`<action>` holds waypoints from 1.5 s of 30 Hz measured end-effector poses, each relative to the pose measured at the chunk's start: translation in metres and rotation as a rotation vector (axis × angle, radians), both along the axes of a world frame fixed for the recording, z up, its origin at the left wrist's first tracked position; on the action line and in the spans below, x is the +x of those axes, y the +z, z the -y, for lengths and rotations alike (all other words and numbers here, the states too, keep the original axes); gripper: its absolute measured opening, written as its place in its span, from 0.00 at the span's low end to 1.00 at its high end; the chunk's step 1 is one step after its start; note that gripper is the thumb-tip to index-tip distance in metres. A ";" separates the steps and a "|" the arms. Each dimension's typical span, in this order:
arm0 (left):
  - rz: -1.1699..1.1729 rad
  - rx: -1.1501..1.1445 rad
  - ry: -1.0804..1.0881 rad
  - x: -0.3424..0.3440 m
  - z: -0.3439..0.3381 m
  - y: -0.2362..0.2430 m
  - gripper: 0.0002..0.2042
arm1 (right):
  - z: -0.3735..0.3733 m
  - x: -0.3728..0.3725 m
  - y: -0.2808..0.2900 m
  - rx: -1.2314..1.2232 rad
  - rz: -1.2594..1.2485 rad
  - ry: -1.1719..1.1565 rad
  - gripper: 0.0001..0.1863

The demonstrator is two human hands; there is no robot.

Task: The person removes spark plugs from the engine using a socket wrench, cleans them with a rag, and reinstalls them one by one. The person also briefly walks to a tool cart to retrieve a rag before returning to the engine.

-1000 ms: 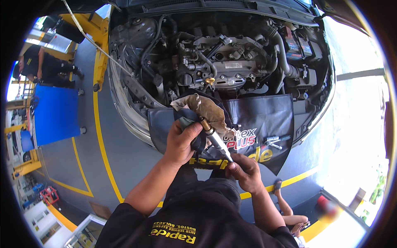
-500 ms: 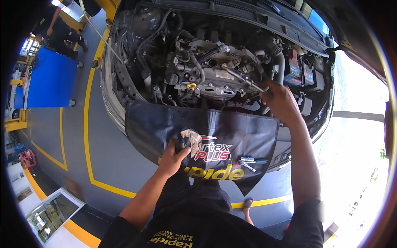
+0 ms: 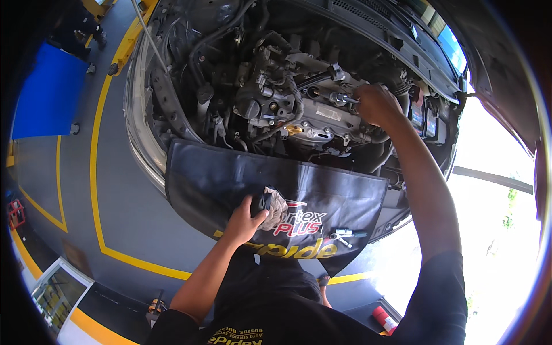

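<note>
My right hand (image 3: 376, 105) reaches over the engine (image 3: 328, 115), its fingers closed round a slim metal tool that looks like a socket extension bar (image 3: 343, 99). The bar's far end points left, close to a round dark hole (image 3: 313, 92) in the top of the engine. What sits at its tip is too small to tell. Lower down, my left hand (image 3: 244, 223) grips a crumpled beige-brown rag (image 3: 276, 210) with a dark part near the thumb. It is held above the black fender cover (image 3: 213, 167) on the car's front edge.
A ratchet and other small hand tools (image 3: 345, 234) lie on the cover's right part. The car battery (image 3: 424, 119) sits at the engine bay's right. The raised hood (image 3: 512, 75) hangs at upper right. A blue cart (image 3: 49, 95) and a person (image 3: 72, 29) are at far left.
My right hand has moved up and slightly left, bringing the tool nearer the hole in the engine. My left hand keeps the rag in nearly the same place. The view has shifted a little.
</note>
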State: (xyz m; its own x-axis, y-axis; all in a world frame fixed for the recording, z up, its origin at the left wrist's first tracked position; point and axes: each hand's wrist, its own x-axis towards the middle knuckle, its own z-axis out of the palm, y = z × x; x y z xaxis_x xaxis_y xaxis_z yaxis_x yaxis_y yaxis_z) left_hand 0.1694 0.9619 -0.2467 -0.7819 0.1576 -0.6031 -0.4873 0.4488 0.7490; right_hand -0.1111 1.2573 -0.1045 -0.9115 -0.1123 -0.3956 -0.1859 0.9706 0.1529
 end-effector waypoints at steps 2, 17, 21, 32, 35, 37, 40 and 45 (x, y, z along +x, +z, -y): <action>0.068 0.055 0.033 -0.004 0.004 -0.003 0.29 | 0.015 -0.007 0.000 0.066 0.013 0.050 0.14; -0.186 0.032 -0.008 0.003 0.013 -0.026 0.24 | 0.090 -0.037 -0.034 0.368 -0.002 0.292 0.08; -0.172 0.072 -0.004 0.001 0.017 -0.026 0.23 | 0.090 -0.040 -0.048 0.390 0.008 0.273 0.09; -0.166 0.124 -0.002 0.003 0.021 -0.029 0.22 | 0.075 -0.039 -0.068 0.228 -0.053 0.191 0.09; -0.199 0.127 0.007 0.004 0.020 -0.030 0.22 | 0.071 -0.037 -0.068 0.159 -0.095 0.139 0.09; -0.195 0.126 0.008 0.005 0.020 -0.030 0.21 | 0.067 -0.034 -0.069 0.095 -0.112 0.103 0.09; -0.197 0.135 0.009 0.005 0.020 -0.030 0.21 | 0.062 -0.029 -0.075 0.050 -0.161 0.099 0.15; -0.196 0.129 0.010 0.005 0.020 -0.030 0.21 | 0.057 -0.020 -0.086 -0.039 -0.201 -0.003 0.13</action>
